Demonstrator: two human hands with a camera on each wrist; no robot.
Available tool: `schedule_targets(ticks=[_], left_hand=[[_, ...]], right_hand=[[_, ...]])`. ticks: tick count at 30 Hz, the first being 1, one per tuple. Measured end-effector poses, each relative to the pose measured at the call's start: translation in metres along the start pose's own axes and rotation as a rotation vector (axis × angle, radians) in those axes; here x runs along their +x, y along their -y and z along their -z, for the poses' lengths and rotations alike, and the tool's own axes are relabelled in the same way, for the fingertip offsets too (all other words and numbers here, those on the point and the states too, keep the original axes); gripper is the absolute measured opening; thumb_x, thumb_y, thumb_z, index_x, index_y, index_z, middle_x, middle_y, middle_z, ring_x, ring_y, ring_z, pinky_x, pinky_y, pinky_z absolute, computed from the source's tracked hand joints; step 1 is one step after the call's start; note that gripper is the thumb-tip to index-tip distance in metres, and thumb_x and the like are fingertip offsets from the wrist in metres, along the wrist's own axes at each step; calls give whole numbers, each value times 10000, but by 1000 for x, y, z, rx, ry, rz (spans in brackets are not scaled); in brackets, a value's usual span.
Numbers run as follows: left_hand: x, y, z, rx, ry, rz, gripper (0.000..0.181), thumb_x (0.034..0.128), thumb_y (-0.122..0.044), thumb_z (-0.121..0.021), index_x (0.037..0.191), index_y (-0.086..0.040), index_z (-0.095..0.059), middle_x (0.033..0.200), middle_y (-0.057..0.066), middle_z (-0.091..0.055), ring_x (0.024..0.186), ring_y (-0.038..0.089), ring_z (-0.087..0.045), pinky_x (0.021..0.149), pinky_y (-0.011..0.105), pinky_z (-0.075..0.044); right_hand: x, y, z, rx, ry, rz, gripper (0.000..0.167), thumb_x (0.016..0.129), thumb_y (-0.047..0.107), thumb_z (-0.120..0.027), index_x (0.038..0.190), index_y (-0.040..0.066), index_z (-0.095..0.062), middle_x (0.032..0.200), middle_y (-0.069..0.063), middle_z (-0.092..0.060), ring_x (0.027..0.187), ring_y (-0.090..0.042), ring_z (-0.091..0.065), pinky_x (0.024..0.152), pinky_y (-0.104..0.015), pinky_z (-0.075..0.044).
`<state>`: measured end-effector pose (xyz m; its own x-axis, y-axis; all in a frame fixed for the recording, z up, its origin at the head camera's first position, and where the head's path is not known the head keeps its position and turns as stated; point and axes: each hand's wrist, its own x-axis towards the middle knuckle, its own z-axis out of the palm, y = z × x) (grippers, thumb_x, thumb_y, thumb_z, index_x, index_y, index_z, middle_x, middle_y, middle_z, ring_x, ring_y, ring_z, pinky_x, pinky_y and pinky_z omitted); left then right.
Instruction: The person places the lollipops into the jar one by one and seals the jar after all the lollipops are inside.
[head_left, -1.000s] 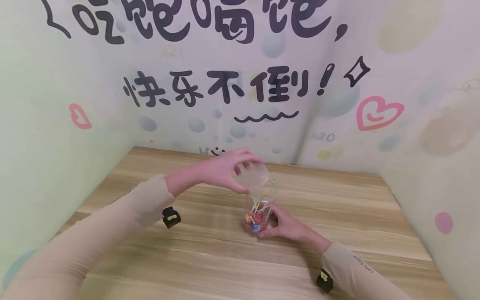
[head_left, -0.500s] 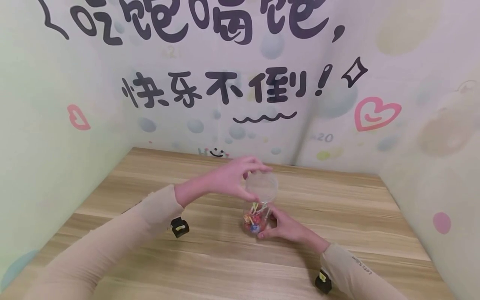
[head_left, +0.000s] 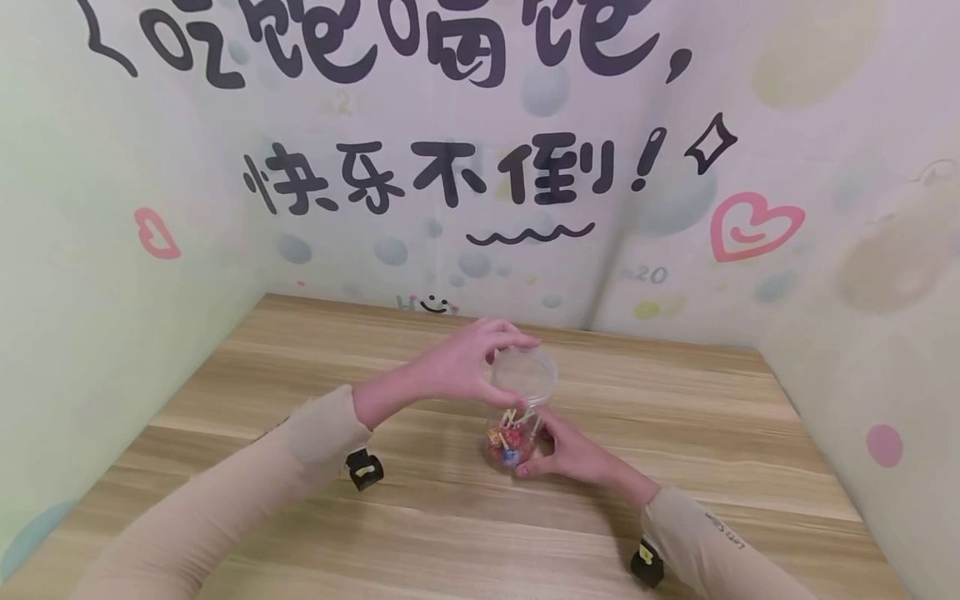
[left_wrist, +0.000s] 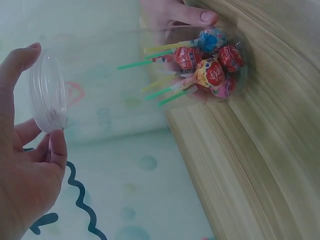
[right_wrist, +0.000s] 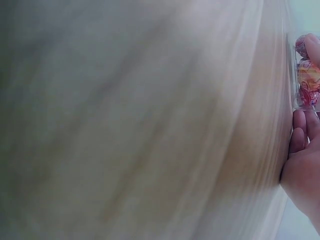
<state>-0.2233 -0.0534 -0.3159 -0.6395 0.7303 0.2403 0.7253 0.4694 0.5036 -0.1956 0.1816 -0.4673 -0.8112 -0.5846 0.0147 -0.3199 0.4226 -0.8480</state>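
Note:
A clear plastic jar (left_wrist: pixel 120 100) stands upright on the table, with several wrapped lollipops (left_wrist: pixel 209 73) lying in its lower part. On the jar's mouth sits a clear round lid (head_left: pixel 525 375). My left hand (head_left: pixel 465 360) grips that lid by its edge, thumb on the near side and fingers on the far side. Low on the jar's right side, my right hand (head_left: pixel 573 452) holds the jar between thumb and fingers. Only part of the right hand and a few lollipops (right_wrist: pixel 308 75) show in the right wrist view.
The wooden table (head_left: pixel 420 525) meets a printed wall (head_left: pixel 360 250) behind the jar, with more wall on the left and right. A black wrist camera (head_left: pixel 364 469) hangs under the left sleeve, another black camera (head_left: pixel 647 564) under the right.
My left hand has brought the lid rightward and down onto the jar's mouth, which was uncovered a second ago. The right hand and jar have stayed in place.

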Motion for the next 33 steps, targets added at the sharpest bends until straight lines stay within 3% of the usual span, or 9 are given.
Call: schedule_targets(ticks=[8,16,27,30,33], left_hand=[[0,-3,-2,-8,-23,20,710,717,-368,-865,1347,-170,-604,1250,28,-620,1033,148,-551,830,310,-577],[2,13,2,-47,36,-88,711,730,-359,-868,1357,-170,-592,1325,-11,-637,1045,114,-570,896,281,-554],[-2,25,3,-180,91,-149,684,757,-203,-795,1398,-190,-558,1455,-15,-560,1215,165,-512,961,323,-528],[-4,25,0,-256,67,-156,715,764,-159,-788,1425,-145,-518,1482,16,-526,1266,201,-507,1018,308,-512],[-9,26,-3,-377,1,-145,719,769,-91,-807,1419,-81,-499,1473,71,-513,1292,273,-516,1080,316,-493]], right_hand=[[0,0,0,-11,-3,-5,931,778,284,-843,1533,202,-304,1502,-70,-462,1377,-262,-417,1162,-489,-316],[0,-1,0,-14,-4,1,911,773,288,-846,1519,191,-332,1490,-71,-479,1374,-261,-429,1172,-485,-313],[2,-2,-1,32,7,-9,939,759,265,-856,1526,197,-320,1555,-66,-403,1460,-288,-326,1218,-564,-225],[2,0,0,38,9,-7,958,770,262,-850,1542,188,-288,1570,-79,-381,1467,-303,-318,1215,-576,-225],[2,0,0,39,12,-7,970,781,265,-843,1554,189,-262,1584,-95,-357,1472,-329,-309,1208,-600,-229]])
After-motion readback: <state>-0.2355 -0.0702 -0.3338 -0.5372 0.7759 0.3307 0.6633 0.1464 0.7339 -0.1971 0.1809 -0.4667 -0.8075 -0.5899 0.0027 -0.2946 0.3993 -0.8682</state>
